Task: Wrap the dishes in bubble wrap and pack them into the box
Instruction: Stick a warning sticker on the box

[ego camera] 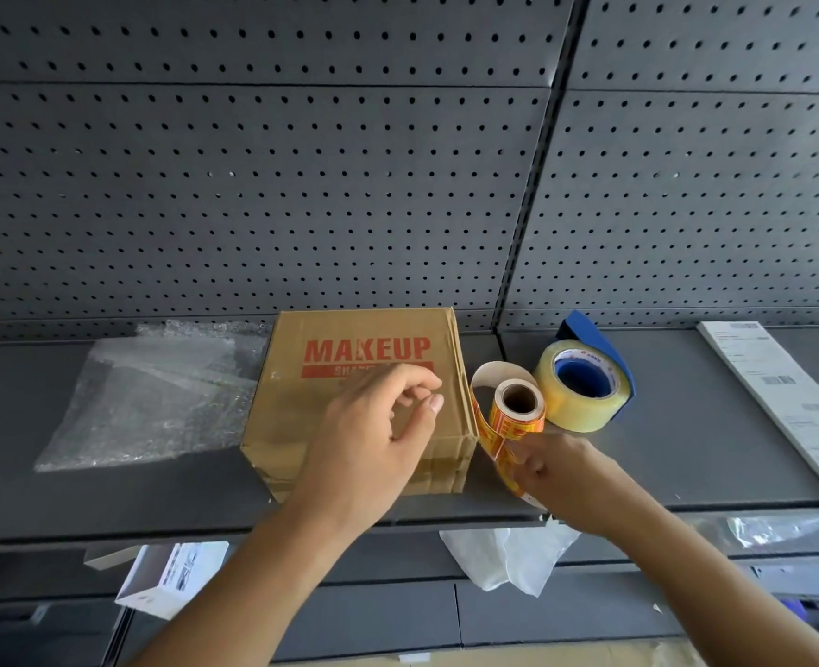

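Bubble wrap (pixel 157 402) lies left of the closed box (pixel 292 411). My left hand (pixel 374 435) hovers over the lid, fingers loosely curled, empty. Strip from the label roll (pixel 518 406) is pinched in my right hand (pixel 557 474). Peel slowly, then press it flat on the lid.

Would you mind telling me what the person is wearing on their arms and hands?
Nothing shows: the left hand and right hand are bare, without gloves, rings or a watch, and no sleeve is in view along either arm.

Shop stockroom, grey pegboard (pixel 301 185) backing, metal shelf (pixel 157 503), tape roll (pixel 583 392)
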`<state>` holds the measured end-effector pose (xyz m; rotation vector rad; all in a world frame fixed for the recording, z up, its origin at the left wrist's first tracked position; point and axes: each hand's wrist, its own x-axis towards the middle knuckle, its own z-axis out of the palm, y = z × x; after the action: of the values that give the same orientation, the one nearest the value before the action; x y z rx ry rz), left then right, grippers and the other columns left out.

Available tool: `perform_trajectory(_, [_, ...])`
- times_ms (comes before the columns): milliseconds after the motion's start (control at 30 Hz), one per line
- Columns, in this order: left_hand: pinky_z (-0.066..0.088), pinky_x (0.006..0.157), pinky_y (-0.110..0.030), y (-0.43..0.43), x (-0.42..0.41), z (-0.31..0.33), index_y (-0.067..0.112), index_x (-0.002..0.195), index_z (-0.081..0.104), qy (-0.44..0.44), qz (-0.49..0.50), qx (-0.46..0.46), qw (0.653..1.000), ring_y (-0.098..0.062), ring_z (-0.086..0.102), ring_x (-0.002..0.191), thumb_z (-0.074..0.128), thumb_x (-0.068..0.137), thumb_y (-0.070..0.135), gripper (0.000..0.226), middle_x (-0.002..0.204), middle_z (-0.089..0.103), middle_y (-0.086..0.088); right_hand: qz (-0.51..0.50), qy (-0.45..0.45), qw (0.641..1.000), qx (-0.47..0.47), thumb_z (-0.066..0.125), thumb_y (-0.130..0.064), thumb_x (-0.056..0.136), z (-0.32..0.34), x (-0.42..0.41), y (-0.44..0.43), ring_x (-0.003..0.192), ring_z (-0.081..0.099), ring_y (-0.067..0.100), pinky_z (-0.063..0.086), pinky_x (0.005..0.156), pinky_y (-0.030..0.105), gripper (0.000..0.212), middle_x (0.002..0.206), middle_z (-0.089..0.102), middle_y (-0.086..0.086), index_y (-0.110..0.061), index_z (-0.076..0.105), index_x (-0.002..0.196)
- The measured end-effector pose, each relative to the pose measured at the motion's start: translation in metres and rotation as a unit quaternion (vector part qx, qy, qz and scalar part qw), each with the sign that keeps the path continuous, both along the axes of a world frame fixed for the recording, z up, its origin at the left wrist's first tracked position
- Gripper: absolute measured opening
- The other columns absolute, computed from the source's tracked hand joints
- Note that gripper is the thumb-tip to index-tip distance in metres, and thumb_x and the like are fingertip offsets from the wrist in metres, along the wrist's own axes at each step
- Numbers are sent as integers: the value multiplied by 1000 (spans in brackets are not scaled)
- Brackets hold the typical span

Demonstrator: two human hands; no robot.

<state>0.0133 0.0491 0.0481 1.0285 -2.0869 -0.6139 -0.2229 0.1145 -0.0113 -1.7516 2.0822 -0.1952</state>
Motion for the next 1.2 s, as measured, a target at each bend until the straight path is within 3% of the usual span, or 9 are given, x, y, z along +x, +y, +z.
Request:
perform_trajectory(133, [47,75,-13,1,-6,2,28,102,69,1,-12,1,1000,-5,62,94,60,94,34,13,91,66,20,-109,-168,979,-33,60,-27,100,17,-4,-6,78,61,9,42,63,13,12,87,64,-10,-21,66,91])
perform_trajectory(267, [48,71,-12,1,-14,4,28,100,71,6,-19,25,999,-1,63,91,64,94,33,10,88,66,22,-185,-470,861,-62,65,-21,97,46,1,-9,94,70,29,56,87,39,14,97,77,5,-17,77,92])
perform_trajectory(333, [49,72,-12,1,-22,6,28,102,73,10,-29,56,998,2,64,91,66,94,37,13,88,68,23,-198,-584,784,-72,63,-15,95,55,3,-10,100,68,35,50,100,49,16,105,76,14,-11,78,99])
perform_trajectory(533, [52,71,-17,0,-40,10,29,101,75,59,-60,154,985,1,68,85,71,91,44,19,89,74,18,-175,-712,672,-100,58,-12,94,69,15,-16,96,69,30,60,83,42,30,110,72,22,4,65,118])
perform_trajectory(700, [52,71,-15,-4,-43,8,27,98,75,72,-55,170,981,1,67,86,76,90,32,9,88,73,17,-228,-661,699,-151,71,-16,80,70,24,-19,89,72,31,59,77,49,34,106,74,20,-5,63,112])
perform_trajectory(767, [53,71,-16,-6,-44,6,27,97,74,70,-50,180,980,2,67,86,76,91,29,7,88,73,16,-241,-567,764,-193,77,-15,84,68,26,-18,90,72,30,59,78,49,35,104,74,11,-17,59,113])
perform_trajectory(933, [51,67,-15,-8,-43,1,25,100,74,88,-39,206,974,1,69,85,73,93,27,8,89,75,14,-111,-245,893,-360,76,-17,89,66,30,-11,90,62,7,52,72,14,25,114,54,-10,-32,66,106])
perform_trajectory(1033, [55,70,-19,-9,-42,2,22,99,75,111,-59,222,967,-3,71,84,72,94,26,6,88,76,11,-7,-94,905,-414,68,-24,94,60,27,-8,106,55,5,44,83,9,13,121,53,-9,-24,74,106])
perform_trajectory(1200, [61,67,-27,-12,-37,-2,23,100,76,115,-79,230,963,-11,71,90,67,98,21,10,91,76,7,42,-74,914,-396,65,-35,93,59,24,-7,107,59,16,49,88,29,25,116,64,-14,-22,74,112])
